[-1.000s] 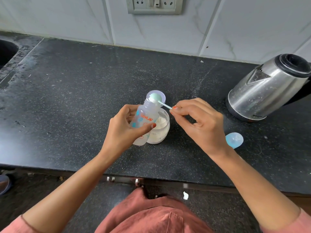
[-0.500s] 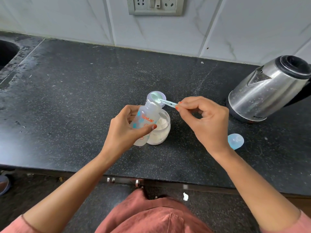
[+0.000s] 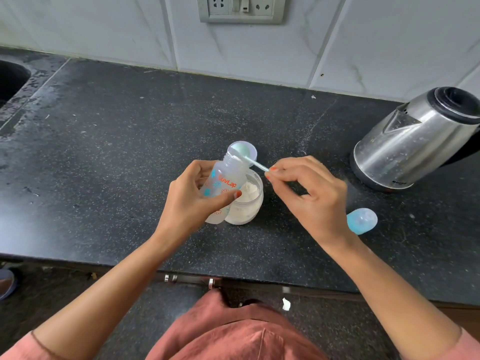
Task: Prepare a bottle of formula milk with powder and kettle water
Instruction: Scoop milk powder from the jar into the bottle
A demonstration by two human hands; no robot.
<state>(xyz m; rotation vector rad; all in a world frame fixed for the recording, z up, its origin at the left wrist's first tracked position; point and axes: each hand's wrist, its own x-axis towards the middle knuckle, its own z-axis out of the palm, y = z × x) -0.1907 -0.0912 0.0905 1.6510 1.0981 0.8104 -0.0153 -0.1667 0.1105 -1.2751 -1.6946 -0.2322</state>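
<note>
Gripping the tilted bottle (image 3: 225, 183) at its waist above the jar (image 3: 246, 203), the left hand (image 3: 192, 201) steadies light, slick plastic; the right hand (image 3: 309, 193) pinches the scoop (image 3: 249, 159) at its mouth.

The black speckled counter (image 3: 130, 152) bears an open powder jar (image 3: 249, 203), a steel kettle (image 3: 415, 141) and a blue cap (image 3: 362, 220).

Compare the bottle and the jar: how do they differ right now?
Pose: the bottle leans, gripped by the left hand; the jar stands upright on the counter.
Shape: the bottle has a narrow threaded neck; the jar has a wide mouth.
Look: the bottle carries orange and blue print; the jar is plain, with white powder inside.
Both are see-through and uncapped.
</note>
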